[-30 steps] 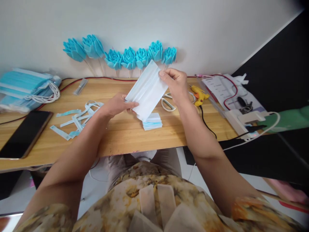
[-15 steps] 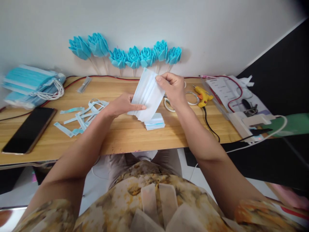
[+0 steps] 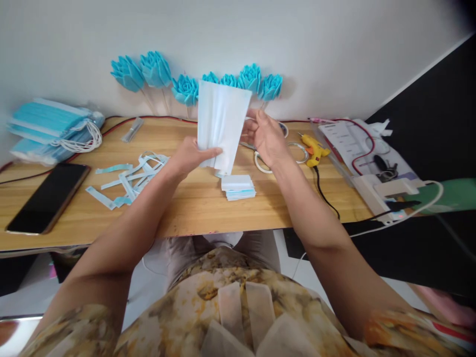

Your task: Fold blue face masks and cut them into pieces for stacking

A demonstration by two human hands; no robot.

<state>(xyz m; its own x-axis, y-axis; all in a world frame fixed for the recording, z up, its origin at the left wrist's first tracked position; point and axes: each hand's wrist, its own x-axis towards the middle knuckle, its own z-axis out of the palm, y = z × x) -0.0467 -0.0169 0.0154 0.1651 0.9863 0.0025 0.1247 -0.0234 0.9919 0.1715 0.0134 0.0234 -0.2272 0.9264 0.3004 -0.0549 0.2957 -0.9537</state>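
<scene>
– Pinching what with the left hand [image 3: 190, 156]?
– A pale sheet [image 3: 226, 116], raised just behind the stack [image 3: 238, 186].
– And with the right hand [image 3: 269, 140]?
– Spread loosely, behind and right of the stack; cannot tell whether touching.

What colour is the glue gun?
The glue gun is mostly yellow, shown best in the head view.
</scene>
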